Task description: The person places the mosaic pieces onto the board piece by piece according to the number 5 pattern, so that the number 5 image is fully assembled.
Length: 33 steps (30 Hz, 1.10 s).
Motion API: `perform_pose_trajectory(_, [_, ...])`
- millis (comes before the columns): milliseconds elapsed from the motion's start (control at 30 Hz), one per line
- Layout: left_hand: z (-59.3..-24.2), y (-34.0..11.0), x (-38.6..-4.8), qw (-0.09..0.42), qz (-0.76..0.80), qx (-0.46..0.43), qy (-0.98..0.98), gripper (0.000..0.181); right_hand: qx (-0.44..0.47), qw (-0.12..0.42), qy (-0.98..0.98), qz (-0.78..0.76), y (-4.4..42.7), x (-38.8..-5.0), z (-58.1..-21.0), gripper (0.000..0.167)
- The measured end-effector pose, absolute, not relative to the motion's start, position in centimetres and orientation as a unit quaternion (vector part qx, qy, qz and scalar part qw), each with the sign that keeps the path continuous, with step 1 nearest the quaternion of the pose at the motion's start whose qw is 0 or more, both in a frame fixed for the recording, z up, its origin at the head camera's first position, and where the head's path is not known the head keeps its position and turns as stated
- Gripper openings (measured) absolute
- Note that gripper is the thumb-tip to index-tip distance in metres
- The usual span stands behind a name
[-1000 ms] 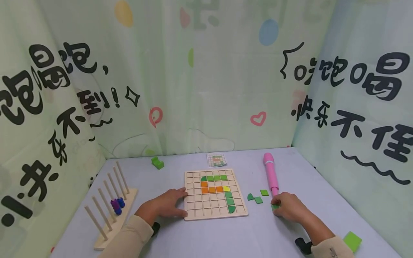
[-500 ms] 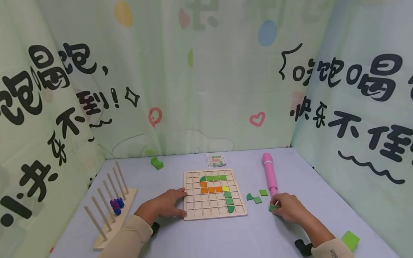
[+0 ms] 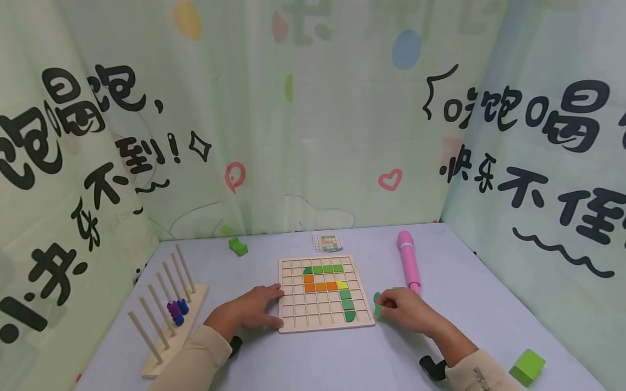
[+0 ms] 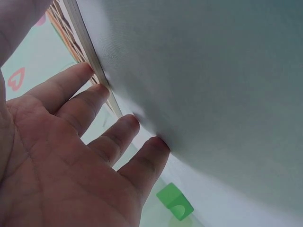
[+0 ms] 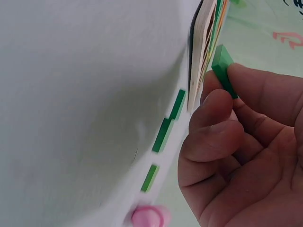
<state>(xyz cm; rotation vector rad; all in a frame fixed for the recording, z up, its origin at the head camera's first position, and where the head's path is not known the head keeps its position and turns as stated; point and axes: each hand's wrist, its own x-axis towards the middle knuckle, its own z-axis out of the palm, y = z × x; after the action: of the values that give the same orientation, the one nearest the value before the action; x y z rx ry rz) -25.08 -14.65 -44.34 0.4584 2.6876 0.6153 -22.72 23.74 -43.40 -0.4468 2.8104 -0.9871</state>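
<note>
A square wooden grid board (image 3: 305,312) lies mid-table, with green, orange and yellow tiles set in some of its cells. My left hand (image 3: 249,309) rests against its left edge; in the left wrist view the extended fingers (image 4: 78,104) touch the board's side and the table. My right hand (image 3: 411,312) is just right of the board, pinching a green tile (image 5: 221,66) between thumb and fingertips, above the table. Several green tiles (image 5: 162,135) lie in a row below it on the table. In the head view the hand mostly covers them.
A wooden peg stand (image 3: 178,339) with blue and purple beads stands at the left. A pink microphone-shaped stick (image 3: 408,258) lies beyond the right hand. A patterned card (image 3: 327,242) lies behind the board. Green blocks sit back left (image 3: 238,247) and front right (image 3: 527,367).
My right hand has lifted the green tile from beside the pink stick and carried it left, towards the board's right edge. The left hand has stayed at the board.
</note>
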Motion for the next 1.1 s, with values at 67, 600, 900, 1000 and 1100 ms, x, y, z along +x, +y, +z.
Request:
perform_pose_trajectory(67, [-44.4, -14.7, -25.1, 0.174, 0.219, 0.162, 0.946, 0.076, -0.154, 0.072, 0.926, -0.336, 23.0, -22.9, -43.6, 0.007])
perform_pose_trajectory(600, [-44.1, -14.8, -25.0, 0.174, 0.225, 0.162, 0.945, 0.075, -0.171, 0.12, 0.905, -0.371, 17.2, -24.2, -44.1, 0.005])
perform_pose_trajectory(900, [-44.2, -14.8, -25.0, 0.174, 0.223, 0.163, 0.945, 0.075, -0.167, 0.128, 0.912, -0.351, 15.7, -24.7, -44.2, 0.007])
perform_pose_trajectory(1000, [-44.2, -14.8, -25.1, 0.174, 0.224, 0.161, 0.945, 0.075, -0.169, 0.127, 0.915, -0.342, 15.4, -24.7, -44.0, 0.008])
perform_pose_trajectory(1100, [-44.3, -14.8, -25.2, 0.175, 0.224, 0.161, 0.945, 0.075, -0.167, 0.126, 0.92, -0.331, 15.0, -24.5, -44.0, 0.009])
